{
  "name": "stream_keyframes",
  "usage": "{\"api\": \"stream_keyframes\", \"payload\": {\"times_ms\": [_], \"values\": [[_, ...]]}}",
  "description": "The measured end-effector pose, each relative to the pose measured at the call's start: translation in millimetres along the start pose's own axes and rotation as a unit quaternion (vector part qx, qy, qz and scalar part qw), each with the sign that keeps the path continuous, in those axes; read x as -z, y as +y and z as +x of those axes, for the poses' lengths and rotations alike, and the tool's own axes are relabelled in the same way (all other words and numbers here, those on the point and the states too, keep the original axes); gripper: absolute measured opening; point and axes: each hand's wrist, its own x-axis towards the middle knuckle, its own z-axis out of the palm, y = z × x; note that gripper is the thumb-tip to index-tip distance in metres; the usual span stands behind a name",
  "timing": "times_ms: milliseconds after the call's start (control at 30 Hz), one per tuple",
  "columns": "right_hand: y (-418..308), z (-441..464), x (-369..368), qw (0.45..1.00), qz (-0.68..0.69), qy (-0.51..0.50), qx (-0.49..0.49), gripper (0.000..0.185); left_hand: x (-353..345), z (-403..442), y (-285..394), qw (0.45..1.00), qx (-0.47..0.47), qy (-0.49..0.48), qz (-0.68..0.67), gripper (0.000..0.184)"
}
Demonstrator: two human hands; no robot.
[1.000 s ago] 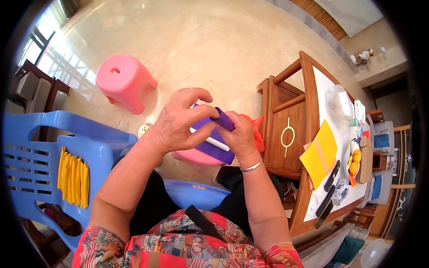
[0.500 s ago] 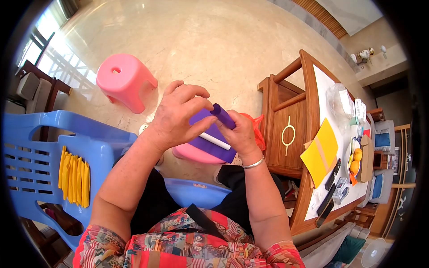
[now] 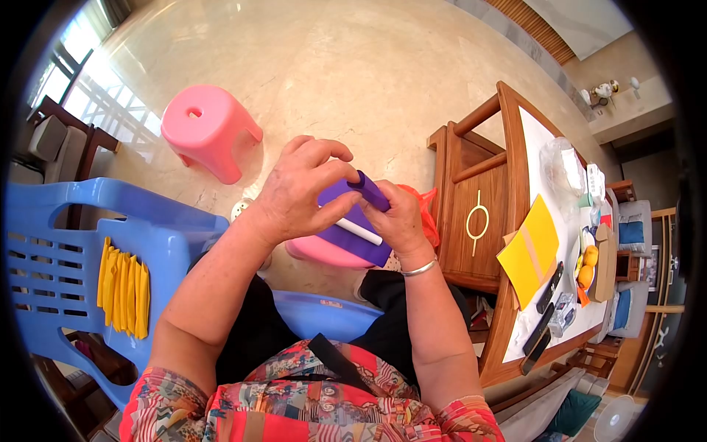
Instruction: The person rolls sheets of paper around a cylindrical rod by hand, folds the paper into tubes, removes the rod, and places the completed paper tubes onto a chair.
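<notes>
A piece of purple paper (image 3: 372, 191), curled into a short tube, is held up in front of me. My right hand (image 3: 401, 221), with a silver bangle on its wrist, grips the tube's right side between thumb and fingers. My left hand (image 3: 305, 195) has its thumb and index finger around the tube's left end, the other fingers bent. Below them a flat purple sheet (image 3: 342, 239) lies on a pink stool (image 3: 317, 253). On that sheet rests a slim white rod (image 3: 359, 230). The left hand hides part of the sheet and the stool.
Several folded yellow pieces (image 3: 121, 291) lie on a blue plastic chair (image 3: 177, 250) at my left. Another pink stool (image 3: 206, 125) stands ahead on the floor. To the right, a wooden table (image 3: 501, 317) carries yellow sheets (image 3: 532, 250), remotes and fruit. A red bag (image 3: 427, 210) hangs near it.
The view has shifted slightly. Both hands keep nearly the same hold on the curled purple paper, and the white rod lies where it was.
</notes>
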Motion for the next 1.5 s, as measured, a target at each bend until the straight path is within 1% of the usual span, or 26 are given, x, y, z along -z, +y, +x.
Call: {"api": "stream_keyframes", "payload": {"times_ms": [67,367,467,567,667,700,767,800,867,967,1067,1167,1267,1367,1467,1500], "values": [[-0.6,0.2,0.5,1.000,-0.001,-0.002,0.000,0.021,0.8,0.7,-0.4,1.000,-0.015,-0.003,0.008,0.022],[2.3,1.4,-1.7,0.999,-0.025,0.005,0.025,0.024,-2.1,-1.1,1.3,1.000,-0.018,-0.019,0.005,0.020],[4.7,1.2,-2.6,0.998,-0.039,0.009,0.040,0.024,-7.6,-4.9,-4.4,0.996,-0.013,-0.074,-0.043,0.017],[6.0,1.3,-3.5,0.998,-0.042,0.001,0.036,0.025,-12.6,-8.0,-6.7,0.993,0.018,-0.083,-0.078,0.013],[2.3,1.2,-0.7,0.999,-0.035,-0.040,0.011,0.024,-8.2,-5.2,-10.1,0.987,0.034,-0.125,-0.092,0.014],[4.3,0.8,-0.9,0.997,0.023,-0.080,-0.006,0.024,-5.7,-3.8,-12.9,0.979,0.056,-0.157,-0.115,0.015],[9.2,-0.9,-1.5,0.977,0.139,-0.156,-0.041,0.023,0.1,-2.0,-19.6,0.957,0.100,-0.221,-0.160,0.018],[8.7,-2.3,0.4,0.953,0.198,-0.209,-0.096,0.024,1.8,-2.7,-21.3,0.952,0.104,-0.225,-0.178,0.019],[5.9,-3.9,6.2,0.878,0.308,-0.306,-0.202,0.025,5.0,-4.1,-23.3,0.942,0.111,-0.233,-0.214,0.023],[-2.9,-2.1,11.2,0.804,0.362,-0.380,-0.278,0.025,10.0,-4.8,-21.8,0.940,0.113,-0.246,-0.207,0.026],[-9.1,0.4,10.9,0.805,0.342,-0.376,-0.305,0.023,12.9,-3.7,-20.0,0.946,0.108,-0.256,-0.169,0.027],[-8.5,1.6,8.6,0.817,0.321,-0.360,-0.316,0.021,10.7,-5.4,-23.6,0.941,0.154,-0.257,-0.159,0.028],[-6.7,-1.3,7.0,0.821,0.307,-0.350,-0.329,0.020,11.7,-4.7,-24.5,0.930,0.172,-0.262,-0.193,0.026],[-9.2,-3.0,3.2,0.839,0.293,-0.335,-0.312,0.018,5.5,-8.3,-25.3,0.944,0.151,-0.182,-0.230,0.019],[-15.9,-1.4,4.3,0.838,0.317,-0.317,-0.311,0.017,6.8,-5.7,-18.3,0.946,0.173,-0.120,-0.248,0.014],[-16.8,-2.5,2.8,0.854,0.317,-0.287,-0.296,0.017,4.6,-6.2,-16.8,0.950,0.165,-0.057,-0.257,0.013]]}}
